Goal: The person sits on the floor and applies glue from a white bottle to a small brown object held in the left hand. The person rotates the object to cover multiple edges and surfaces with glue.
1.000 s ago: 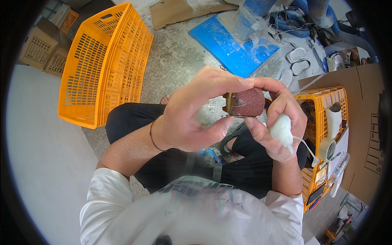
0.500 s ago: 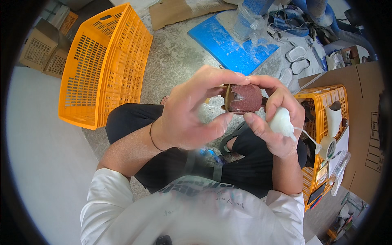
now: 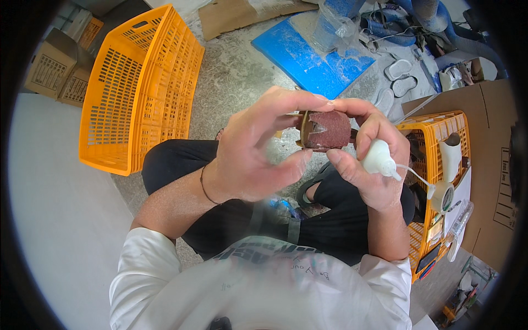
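The left grip [image 3: 247,146] and right grip [image 3: 389,137] pinch a rough red drum [image 3: 333,131]; the right also clasps a white bottle [image 3: 378,158], which overtight squeezing could spill.

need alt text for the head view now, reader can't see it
A person's right hand grips a rough reddish-brown piece and a small white squeeze bottle, while the left hand steadies or adjusts the piece, seemingly. Orange crates stand on both sides; a dusty blue board lies on the floor beyond.
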A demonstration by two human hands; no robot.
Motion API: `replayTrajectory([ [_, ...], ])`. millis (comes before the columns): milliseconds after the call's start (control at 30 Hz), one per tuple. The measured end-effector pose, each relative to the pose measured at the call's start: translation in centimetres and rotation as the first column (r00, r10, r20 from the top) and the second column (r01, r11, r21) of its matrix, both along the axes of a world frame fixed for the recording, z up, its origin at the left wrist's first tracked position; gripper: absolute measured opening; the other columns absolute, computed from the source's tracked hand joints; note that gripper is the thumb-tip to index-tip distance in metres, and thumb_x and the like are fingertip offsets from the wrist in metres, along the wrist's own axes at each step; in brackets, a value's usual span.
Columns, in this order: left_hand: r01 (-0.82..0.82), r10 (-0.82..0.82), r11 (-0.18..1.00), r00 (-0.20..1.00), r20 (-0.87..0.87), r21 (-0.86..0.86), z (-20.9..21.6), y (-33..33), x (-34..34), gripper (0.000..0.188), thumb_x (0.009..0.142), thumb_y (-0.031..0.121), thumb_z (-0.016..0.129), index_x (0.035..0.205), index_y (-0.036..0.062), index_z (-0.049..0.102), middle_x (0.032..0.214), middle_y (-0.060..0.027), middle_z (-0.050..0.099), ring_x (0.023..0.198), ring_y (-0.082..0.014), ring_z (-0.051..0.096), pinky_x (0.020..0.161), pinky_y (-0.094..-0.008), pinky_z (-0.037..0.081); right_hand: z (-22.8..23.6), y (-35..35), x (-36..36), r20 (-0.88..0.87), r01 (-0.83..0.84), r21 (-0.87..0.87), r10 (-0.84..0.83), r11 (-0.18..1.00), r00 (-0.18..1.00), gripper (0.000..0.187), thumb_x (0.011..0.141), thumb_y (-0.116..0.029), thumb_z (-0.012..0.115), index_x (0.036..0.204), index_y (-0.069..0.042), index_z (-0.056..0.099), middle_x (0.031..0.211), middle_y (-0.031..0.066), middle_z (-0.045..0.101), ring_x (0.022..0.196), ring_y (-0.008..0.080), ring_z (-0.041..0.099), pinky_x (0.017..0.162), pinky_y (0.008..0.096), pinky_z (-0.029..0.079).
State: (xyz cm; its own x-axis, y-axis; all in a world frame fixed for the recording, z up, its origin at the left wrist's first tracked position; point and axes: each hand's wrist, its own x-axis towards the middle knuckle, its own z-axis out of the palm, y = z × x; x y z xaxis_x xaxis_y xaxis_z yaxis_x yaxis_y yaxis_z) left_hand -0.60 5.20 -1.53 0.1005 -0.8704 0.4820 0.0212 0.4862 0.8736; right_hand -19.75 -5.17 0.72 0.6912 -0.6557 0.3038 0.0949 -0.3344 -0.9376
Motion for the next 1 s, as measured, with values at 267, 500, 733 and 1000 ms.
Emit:
replayTrajectory([
  [267, -0.01, 0.01, 1.0, 0.999, 0.041, -0.018, 0.18, 0.14, 0.08, 0.063, 0.077, -0.011, 0.063, 0.138, 0.0012, 0.055, 0.123, -0.0124, 0.058, 0.116, -0.0229, 0.063, 0.1, -0.0359, 0.052, 0.21, 0.13, -0.02, -0.006, 0.013, -0.065, -0.013, 0.998, 1.0, 0.037, 0.07, -0.003, 0.082, 0.075, -0.01, 0.046, 0.124, 0.0205, 0.067, 0.103, 0.0202, 0.064, 0.091, 0.033, 0.049],
  [500, -0.032, 0.036, 0.998, 0.996, 0.077, -0.055, 0.17, -0.01, -0.02, 0.063, 0.076, -0.011, 0.064, 0.137, 0.0014, 0.055, 0.121, -0.0124, 0.059, 0.111, -0.0224, 0.063, 0.095, -0.0344, 0.054, 0.44, 0.33, -0.11, -0.03, 0.022, -0.062, -0.024, 0.998, 0.999, 0.039, 0.07, -0.004, 0.084, 0.075, -0.01, 0.046, 0.123, 0.0193, 0.068, 0.103, 0.0209, 0.065, 0.09, 0.033, 0.05],
  [733, -0.033, 0.035, 0.999, 0.995, 0.088, -0.03, 0.32, 0.17, 0.11, 0.062, 0.076, -0.011, 0.063, 0.136, 0.0006, 0.055, 0.121, -0.013, 0.059, 0.112, -0.0232, 0.063, 0.098, -0.0355, 0.053, 0.3, 0.14, 0.02, 0.003, 0.009, -0.097, -0.009, 0.995, 1.0, 0.038, 0.07, -0.003, 0.084, 0.074, -0.01, 0.046, 0.123, 0.0192, 0.068, 0.104, 0.0223, 0.065, 0.091, 0.0337, 0.05],
  [1000, 0.053, -0.053, 0.998, 0.998, -0.019, -0.02, 0.4, 0.17, 0.18, 0.063, 0.08, -0.013, 0.062, 0.14, -0.001, 0.05, 0.13, -0.0145, 0.055, 0.125, -0.0256, 0.059, 0.108, -0.0419, 0.05, 0.43, -0.09, -0.07, 0.011, -0.01, -0.019, 0.011, 1.0, 1.0, 0.04, 0.073, -0.006, 0.088, 0.074, -0.01, 0.048, 0.123, 0.0198, 0.069, 0.106, 0.0244, 0.067, 0.092, 0.0356, 0.051],
])
